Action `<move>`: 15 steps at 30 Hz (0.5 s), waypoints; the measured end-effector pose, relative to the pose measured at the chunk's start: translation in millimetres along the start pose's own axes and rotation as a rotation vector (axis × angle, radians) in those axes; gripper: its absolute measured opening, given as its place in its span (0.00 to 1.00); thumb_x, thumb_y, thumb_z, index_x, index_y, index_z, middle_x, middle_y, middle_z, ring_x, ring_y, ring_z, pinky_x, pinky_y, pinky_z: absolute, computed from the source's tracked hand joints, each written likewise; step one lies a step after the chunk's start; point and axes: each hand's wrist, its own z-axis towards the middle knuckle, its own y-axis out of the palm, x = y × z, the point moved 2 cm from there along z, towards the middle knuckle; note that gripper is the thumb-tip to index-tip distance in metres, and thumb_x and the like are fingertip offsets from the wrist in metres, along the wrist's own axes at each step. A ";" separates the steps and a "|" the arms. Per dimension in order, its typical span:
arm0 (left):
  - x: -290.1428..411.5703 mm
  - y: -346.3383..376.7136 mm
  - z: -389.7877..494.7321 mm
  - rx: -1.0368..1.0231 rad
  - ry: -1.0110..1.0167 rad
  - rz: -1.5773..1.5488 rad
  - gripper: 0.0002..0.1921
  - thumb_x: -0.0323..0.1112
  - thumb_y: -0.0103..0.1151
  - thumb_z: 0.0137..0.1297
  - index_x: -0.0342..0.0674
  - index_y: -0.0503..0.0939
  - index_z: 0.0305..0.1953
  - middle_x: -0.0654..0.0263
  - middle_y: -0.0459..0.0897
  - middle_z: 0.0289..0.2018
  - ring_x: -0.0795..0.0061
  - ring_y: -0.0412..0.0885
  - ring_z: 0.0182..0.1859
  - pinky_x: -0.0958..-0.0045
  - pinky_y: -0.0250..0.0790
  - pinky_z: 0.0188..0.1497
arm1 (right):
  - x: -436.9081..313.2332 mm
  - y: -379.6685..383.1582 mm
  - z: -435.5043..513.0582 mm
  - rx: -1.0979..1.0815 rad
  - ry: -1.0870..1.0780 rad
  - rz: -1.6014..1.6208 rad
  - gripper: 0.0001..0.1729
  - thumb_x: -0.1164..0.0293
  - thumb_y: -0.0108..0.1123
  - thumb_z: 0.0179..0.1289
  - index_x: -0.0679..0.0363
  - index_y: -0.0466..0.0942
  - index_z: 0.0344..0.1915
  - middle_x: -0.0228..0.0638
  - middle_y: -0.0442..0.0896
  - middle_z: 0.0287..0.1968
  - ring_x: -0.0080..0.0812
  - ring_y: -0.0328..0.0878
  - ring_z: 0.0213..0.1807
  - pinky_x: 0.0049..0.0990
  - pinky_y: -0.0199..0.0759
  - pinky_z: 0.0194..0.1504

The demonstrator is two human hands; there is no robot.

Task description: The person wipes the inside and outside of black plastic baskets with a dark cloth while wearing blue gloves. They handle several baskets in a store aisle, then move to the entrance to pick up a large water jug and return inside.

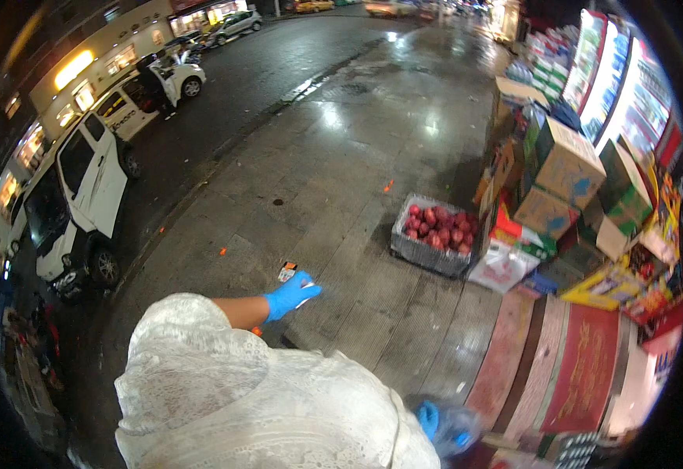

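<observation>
My left hand (287, 298), in a blue glove, reaches out over the pavement with its fingers closed around a small white thing (305, 302), mostly hidden in the grip. Just beyond it a small printed card or packet (287, 271) lies on the paving. Low in the view, my right hand (427, 418) shows only in part past my white top (271, 404). It is gloved in blue too and grips a clear plastic bottle (453, 425) with a blue cap, by its side.
A grey crate (429, 261) of dark red fruit stands on the wet pavement to the right. Beyond are stacked cardboard boxes (570, 164) and lit drinks fridges (608, 82). A red mat (582, 369) lies nearby. White vehicles (98, 193) stand left; a person (152, 85) is beside one.
</observation>
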 end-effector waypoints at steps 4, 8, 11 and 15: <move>57.0 53.5 59.8 0.116 -0.171 -0.283 0.17 0.52 0.57 0.70 0.46 0.72 0.45 0.69 0.74 0.36 0.79 0.72 0.36 0.72 0.67 0.37 | -219.6 -0.6 137.9 -0.143 -0.352 0.110 0.15 0.72 0.56 0.73 0.64 0.76 0.57 0.35 0.81 0.52 0.30 0.77 0.53 0.29 0.72 0.59; 173.1 218.9 153.8 -0.184 0.133 -0.342 0.21 0.55 0.50 0.71 0.49 0.75 0.55 0.72 0.75 0.34 0.81 0.72 0.37 0.76 0.67 0.43 | -350.4 -80.2 203.0 -0.211 -0.429 -0.116 0.17 0.70 0.59 0.71 0.63 0.77 0.57 0.36 0.82 0.53 0.28 0.77 0.54 0.27 0.70 0.56; 281.6 406.9 228.4 -0.527 0.274 -0.277 0.18 0.49 0.51 0.70 0.48 0.75 0.55 0.71 0.75 0.39 0.79 0.73 0.40 0.76 0.67 0.44 | -381.5 -182.1 233.1 -0.112 -0.288 0.029 0.20 0.68 0.60 0.72 0.62 0.75 0.61 0.34 0.81 0.55 0.26 0.76 0.55 0.25 0.70 0.55; 401.8 717.8 211.2 -1.156 0.379 -0.110 0.16 0.38 0.58 0.73 0.41 0.73 0.56 0.67 0.78 0.47 0.77 0.76 0.47 0.71 0.72 0.53 | -404.6 -347.8 243.0 0.266 -0.118 0.412 0.25 0.69 0.60 0.72 0.63 0.69 0.65 0.38 0.77 0.60 0.29 0.75 0.59 0.27 0.68 0.62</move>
